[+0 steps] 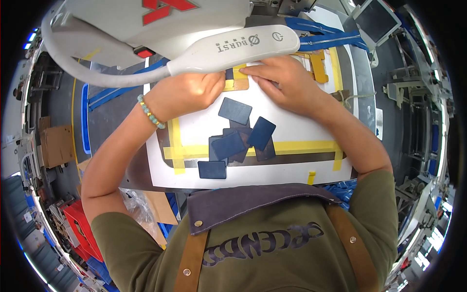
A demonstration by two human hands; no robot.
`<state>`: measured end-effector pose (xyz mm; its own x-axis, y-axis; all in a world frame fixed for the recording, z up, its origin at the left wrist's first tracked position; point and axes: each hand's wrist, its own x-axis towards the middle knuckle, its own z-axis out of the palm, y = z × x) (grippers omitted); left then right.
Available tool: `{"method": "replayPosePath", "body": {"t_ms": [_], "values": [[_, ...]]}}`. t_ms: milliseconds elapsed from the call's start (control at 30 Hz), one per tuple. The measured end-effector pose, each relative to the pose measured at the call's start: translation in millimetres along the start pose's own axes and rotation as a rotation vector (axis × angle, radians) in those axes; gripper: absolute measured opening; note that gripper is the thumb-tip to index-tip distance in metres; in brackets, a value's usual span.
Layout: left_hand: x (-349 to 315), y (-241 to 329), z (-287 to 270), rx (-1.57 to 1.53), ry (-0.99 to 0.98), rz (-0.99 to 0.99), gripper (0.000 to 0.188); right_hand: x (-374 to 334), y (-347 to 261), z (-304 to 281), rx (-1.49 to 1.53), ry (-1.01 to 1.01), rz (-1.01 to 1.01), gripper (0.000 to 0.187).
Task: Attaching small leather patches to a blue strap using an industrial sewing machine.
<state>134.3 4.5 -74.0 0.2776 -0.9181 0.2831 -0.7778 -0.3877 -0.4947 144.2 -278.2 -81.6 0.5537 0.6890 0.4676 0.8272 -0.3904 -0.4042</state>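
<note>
Dark blue flat cards with rounded corners lie in a loose, overlapping heap on a white board, nearer to me than my hands. Beyond the heap sits a small tan and yellow piece with a dark blue patch at its left end. My left hand, wearing a green bead bracelet, is closed at this piece's left side; its fingertips are partly hidden. From the right, my right hand reaches in with the index finger stretched out to the piece's far edge and the thumb apart from it.
A white handheld-shaped device on a thick cable hangs over my hands and covers part of the work. Yellow tape frames the white board. A yellow bracket-like part lies at right, blue straps behind, a grey machine at far left.
</note>
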Motion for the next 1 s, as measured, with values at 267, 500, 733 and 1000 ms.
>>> {"method": "replayPosePath", "body": {"t_ms": [267,500,733,1000], "values": [[19,-15,-4,-0.088,0.180,0.131,0.011,3,4,8,0.077,0.052,0.033,0.015],[22,-10,1,-0.112,0.179,0.102,0.010,4,5,10,0.058,0.048,0.008,0.017],[10,-2,2,-0.073,0.176,0.046,0.013,4,2,7,-0.006,-0.006,-0.116,0.031],[-17,1,-13,-0.206,0.155,-0.016,0.023,3,-3,7,-0.119,-0.076,-0.141,0.036]]}}
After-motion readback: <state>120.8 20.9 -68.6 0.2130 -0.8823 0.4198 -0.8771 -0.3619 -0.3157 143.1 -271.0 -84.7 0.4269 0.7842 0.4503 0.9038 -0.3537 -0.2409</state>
